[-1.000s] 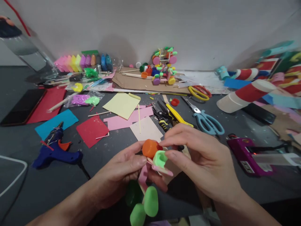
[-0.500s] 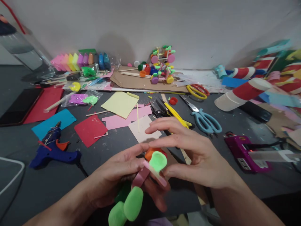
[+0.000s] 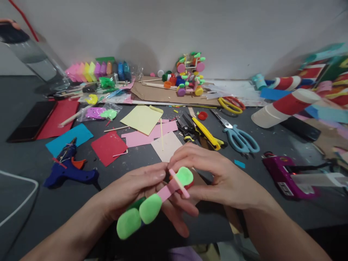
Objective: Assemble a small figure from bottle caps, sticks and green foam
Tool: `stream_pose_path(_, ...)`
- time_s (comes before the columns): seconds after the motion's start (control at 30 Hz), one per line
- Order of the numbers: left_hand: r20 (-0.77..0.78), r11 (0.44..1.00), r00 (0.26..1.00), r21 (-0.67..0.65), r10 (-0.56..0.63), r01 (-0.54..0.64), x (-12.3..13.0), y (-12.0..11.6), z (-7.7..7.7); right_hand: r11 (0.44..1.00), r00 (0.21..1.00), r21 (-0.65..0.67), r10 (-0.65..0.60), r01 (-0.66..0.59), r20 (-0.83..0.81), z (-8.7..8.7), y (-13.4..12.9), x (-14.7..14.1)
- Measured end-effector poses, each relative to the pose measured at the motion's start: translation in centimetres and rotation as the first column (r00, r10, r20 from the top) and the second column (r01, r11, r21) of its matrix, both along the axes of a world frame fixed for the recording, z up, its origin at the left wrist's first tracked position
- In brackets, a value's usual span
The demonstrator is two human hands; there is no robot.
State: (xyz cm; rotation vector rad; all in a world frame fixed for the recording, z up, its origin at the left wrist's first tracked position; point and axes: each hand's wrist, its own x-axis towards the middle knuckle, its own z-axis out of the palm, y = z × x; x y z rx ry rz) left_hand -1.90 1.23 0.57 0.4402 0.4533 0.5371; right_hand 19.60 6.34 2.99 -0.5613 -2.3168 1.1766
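Note:
Between my hands is a small handmade craft model with a pink strip body [image 3: 166,192], a crosswise pink stick [image 3: 179,184] and green clay pads [image 3: 150,208] stuck on it. Another green clay pad [image 3: 185,176] tops its far end, with a bit of red and orange beneath. My left hand [image 3: 136,186] is wrapped around the model from the left and below, several fingers showing underneath. From the right, my right hand [image 3: 212,174] closes on the far end with thumb and fingers. The model's underside is mostly hidden by my palm and the pads.
A blue glue gun [image 3: 69,168] lies left, near coloured paper squares [image 3: 109,148]. Beyond my hands are a yellow cutter [image 3: 206,132], scissors [image 3: 241,139] and pliers [image 3: 185,126]. A purple device [image 3: 281,177] and a paper cup [image 3: 285,108] stand right. A similar model [image 3: 190,74] stands at the back.
The model has turned, its two near green pads swinging left and up. My right hand's fingers have come down closer around the far end. The view has shifted slightly.

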Motion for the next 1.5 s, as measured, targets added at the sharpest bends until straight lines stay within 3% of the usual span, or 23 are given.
stream_pose_path(0.13,0.039,1.000,0.999,0.007,-0.025,0.025,-0.6,1.0,-0.3,0.994,0.992,0.038,-0.101,0.104,-0.073,-0.4,-0.4,-0.1)
stream_pose_path(0.2,0.048,0.999,0.998,-0.005,0.033,-0.033,-0.9,1.5,-0.8,0.981,0.974,0.030,-0.188,0.193,-0.124,-0.6,-0.5,-0.3)
stream_pose_path(0.27,-0.017,0.982,0.982,0.005,0.187,-0.187,-0.9,1.6,-1.1,0.956,0.940,0.005,-0.289,0.295,-0.179,-0.8,-0.7,-0.5)
stream_pose_path(0.33,-0.117,0.915,0.908,0.076,0.402,-0.396,-0.3,1.3,-1.4,0.920,0.895,-0.018,-0.386,0.392,-0.223,-1.1,-1.0,-0.9)
stream_pose_path(0.43,-0.072,0.836,0.845,0.209,0.530,-0.507,1.1,0.3,-1.6,0.862,0.830,-0.051,-0.500,0.504,-0.248,-1.6,-1.9,-1.8)
stream_pose_path(0.53,0.057,0.834,0.872,0.268,0.486,-0.482,2.4,-0.5,-1.9,0.826,0.792,-0.061,-0.556,0.561,-0.252,-2.1,-2.8,-3.1)
stream_pose_path(0.63,0.078,0.816,0.852,0.252,0.518,-0.520,2.8,-0.9,-2.2,0.817,0.785,-0.032,-0.563,0.575,-0.258,-2.2,-3.5,-4.2)
stream_pose_path(0.83,0.103,0.830,0.848,0.171,0.521,-0.531,2.2,-1.3,-2.0,0.796,0.817,0.192,-0.544,0.575,-0.191,-1.7,-3.6,-4.9)
stream_pose_path(0.93,0.076,0.847,0.856,0.126,0.511,-0.517,1.9,-1.3,-1.5,0.790,0.833,0.264,-0.537,0.553,-0.135,-1.7,-3.6,-4.7)
stream_pose_path(1.13,0.056,0.877,0.885,0.115,0.463,-0.466,1.7,-0.6,-0.9,0.824,0.865,0.263,-0.478,0.502,-0.152,-2.0,-3.7,-3.1)
stream_pose_path(1.33,0.112,0.908,0.917,0.136,0.383,-0.396,1.5,-0.7,-1.1,0.746,0.894,0.510,-0.432,0.428,-0.119,-0.4,-3.3,-1.8)
stream_pose_path(1.5,0.134,0.925,0.935,0.155,0.329,-0.347,1.7,-0.9,-1.6,0.752,0.907,0.521,-0.406,0.404,-0.117,0.0,-3.1,-1.7)
